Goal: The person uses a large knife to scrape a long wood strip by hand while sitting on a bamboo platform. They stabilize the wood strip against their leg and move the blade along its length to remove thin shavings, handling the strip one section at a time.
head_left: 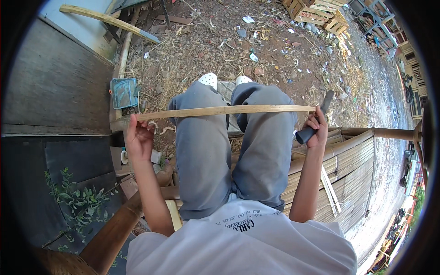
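Running from left to right above the seated person's knees, a long pale wooden strip bows slightly, its middle a little farther away than its ends. Whether it touches the legs cannot be told. The left hand has its thumb and forefinger narrowed on the strip's left end, the other fingers loosely curled. The right hand is at the strip's right end and also holds a dark knife-like tool, fingers wrapped around it; the rounded handle sticks out on the near left side of that hand, and the dark upper part points far and to the right.

The knees are in grey trousers, with white shoes just beyond them and a white shirt nearest. To the right of the legs lie pale slats, with a brown pole along their far edge. Left of the knees, past the left hand, stands a blue basket. A leafy plant is near on the left, in front of dark panels. Far off, litter is scattered over the brown ground, a plank slants at the left, and wooden crates stand at the right.
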Motion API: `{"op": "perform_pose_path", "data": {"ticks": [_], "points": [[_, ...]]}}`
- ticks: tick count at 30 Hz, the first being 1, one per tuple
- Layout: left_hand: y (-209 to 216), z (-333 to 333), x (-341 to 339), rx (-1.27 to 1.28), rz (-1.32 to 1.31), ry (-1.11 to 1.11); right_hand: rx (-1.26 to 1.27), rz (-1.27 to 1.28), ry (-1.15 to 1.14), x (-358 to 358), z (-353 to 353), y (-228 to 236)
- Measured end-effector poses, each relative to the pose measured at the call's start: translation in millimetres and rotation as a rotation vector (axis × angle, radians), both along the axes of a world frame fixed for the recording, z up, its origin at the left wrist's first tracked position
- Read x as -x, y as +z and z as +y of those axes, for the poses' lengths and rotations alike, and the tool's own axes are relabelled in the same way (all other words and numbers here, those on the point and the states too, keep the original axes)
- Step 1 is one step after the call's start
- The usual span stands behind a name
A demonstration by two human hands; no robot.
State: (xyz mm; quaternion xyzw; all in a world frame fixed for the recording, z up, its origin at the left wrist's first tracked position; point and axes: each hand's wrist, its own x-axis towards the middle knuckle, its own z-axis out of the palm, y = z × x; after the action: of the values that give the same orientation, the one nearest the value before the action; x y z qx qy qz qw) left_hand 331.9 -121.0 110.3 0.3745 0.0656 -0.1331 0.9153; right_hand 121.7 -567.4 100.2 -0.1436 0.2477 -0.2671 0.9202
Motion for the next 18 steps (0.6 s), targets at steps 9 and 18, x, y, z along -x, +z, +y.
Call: {"op": "perform_pose_path", "data": {"ticks": [9,18], "points": [[66,1,-18,0.268,-0.451,-0.064,0.214,-0.100,-0.113,4,7,75],[85,-29,0,0.336,-0.188,0.029,0.359,0.001,-0.246,7,10,73]]}}
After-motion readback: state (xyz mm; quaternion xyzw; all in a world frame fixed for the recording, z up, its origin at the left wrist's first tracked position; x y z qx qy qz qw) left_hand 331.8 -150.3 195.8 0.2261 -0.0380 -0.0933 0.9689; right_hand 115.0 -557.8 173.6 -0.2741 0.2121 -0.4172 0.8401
